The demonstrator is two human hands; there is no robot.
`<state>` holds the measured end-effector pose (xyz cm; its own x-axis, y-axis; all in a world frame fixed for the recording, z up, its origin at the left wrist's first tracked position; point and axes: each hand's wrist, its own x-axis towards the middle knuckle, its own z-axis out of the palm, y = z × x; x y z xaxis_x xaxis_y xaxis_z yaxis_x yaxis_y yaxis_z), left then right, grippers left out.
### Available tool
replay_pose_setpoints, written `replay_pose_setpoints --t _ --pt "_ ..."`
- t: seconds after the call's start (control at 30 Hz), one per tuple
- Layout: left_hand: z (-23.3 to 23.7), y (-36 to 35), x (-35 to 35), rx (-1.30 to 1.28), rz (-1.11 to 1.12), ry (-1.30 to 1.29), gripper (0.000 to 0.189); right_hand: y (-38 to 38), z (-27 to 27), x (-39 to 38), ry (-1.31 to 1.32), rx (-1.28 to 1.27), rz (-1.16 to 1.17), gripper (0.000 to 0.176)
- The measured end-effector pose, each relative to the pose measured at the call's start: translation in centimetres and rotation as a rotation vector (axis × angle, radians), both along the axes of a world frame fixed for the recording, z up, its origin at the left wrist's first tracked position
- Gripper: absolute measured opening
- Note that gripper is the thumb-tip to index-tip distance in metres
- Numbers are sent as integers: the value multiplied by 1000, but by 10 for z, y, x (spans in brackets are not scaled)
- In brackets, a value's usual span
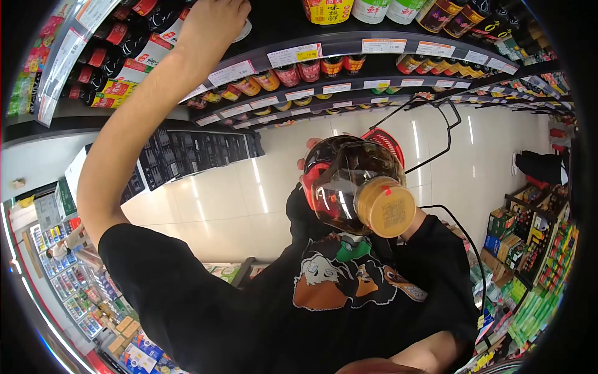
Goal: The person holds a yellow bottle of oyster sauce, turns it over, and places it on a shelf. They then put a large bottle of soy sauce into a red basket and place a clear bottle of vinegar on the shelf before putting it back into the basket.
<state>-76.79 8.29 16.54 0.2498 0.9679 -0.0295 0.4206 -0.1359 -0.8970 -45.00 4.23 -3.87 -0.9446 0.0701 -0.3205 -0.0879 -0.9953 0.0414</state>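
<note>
Right hand [313, 143] was clamped on the dark bottle [339, 187], cap [389, 209] camera-ward; left hand [215, 22] was nearer the shelf [342, 49], seemingly touching it, grip couldn't be told.

Upper centre of the frame: a dark opening on the top shelf [274, 19] lies between my left hand [215, 19] and a yellow-labeled jug [327, 11], wide enough for a hand to enter from the front. Below it, the price-tag rail [342, 51] bars a straight rise from the lower tiers. At upper left, packed dark sauce bottles [134, 68] crowd my forearm.

Mid-frame, the pale tiled floor [205, 218] leaves open air between that forearm and the large capped bottle [358, 181] in my right hand [309, 153]. The bottle blocks the centre; just behind it, a red basket [389, 144] and its angular black handle [449, 148] obstruct the right-hand approach.
</note>
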Motion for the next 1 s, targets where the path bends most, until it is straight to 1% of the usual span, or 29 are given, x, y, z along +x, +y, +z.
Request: replay_pose_setpoints --t 0.03,0.07,0.1,0.13,0.2,0.23,0.27,0.3,0.33,0.37,0.4,0.47,0.5,0.57,0.63,0.7,0.83,0.87,0.9,0.93,0.97,1.0 --pt "1 0 1 -15 3 54 37 -1 4 -1 -67 2 -14 53" --pt "2 1 0 -16 -2 48 37 -2 5 0 -137 4 -30 53" --pt "2 4 -1 -46 18 37 36 -3 -8 3 -53 -17 -34 51" --pt "3 6 0 -76 40 27 36 -6 -5 6 -58 -18 -38 51" --pt "3 8 1 -99 50 43 33 -12 3 9 -81 55 -136 49" --pt "0 10 -3 -111 40 29 32 -16 -53 12 78 -24 -98 48" --pt "-2 11 -7 -123 28 15 30 -17 -65 9 133 111 -51 84" --pt "-2 11 -10 -98 -35 -37 29 -16 -75 19 81 111 -46 82" --pt "-1 10 -9 -103 -40 -37 29 -12 -61 21 30 109 -40 81" --pt "1 9 -8 -111 -52 -41 29 -11 -60 22 98 62 -66 77" --pt "3 8 -8 -119 -63 -44 30 -11 -56 18 207 -113 -111 74" --pt "4 9 -8 -137 -48 -53 30 -2 -37 28 153 -53 -96 72" --pt "4 10 -7 -153 -33 -65 30 -1 -43 33 155 -54 -99 72" --pt "1 12 -13 -148 -61 -78 30 0 -54 40 -1 -18 -133 74" --pt "-2 12 -18 -144 -86 -93 30 1 -57 50 9 1 -136 77" --pt "-4 12 -22 -114 -156 -183 29 1 -61 56 20 21 -140 80" --pt "4 11 -13 -155 -98 -201 29 -1 -107 63 0 19 -202 62" --pt "19 5 6 -120 -211 -125 28 2 -110 70 -13 23 -220 58" --pt "27 -2 23 -81 -321 -51 29 7 -74 72 35 -37 -215 62" --pt "21 -9 36 -88 -325 -248 33 11 -36 72 85 -101 -207 66" --pt "14 -19 50 -104 -325 -446 48 10 -37 79 110 -40 -187 71" --pt "17 -34 79 -200 -273 -775 49 10 -35 85 100 -52 -187 71"
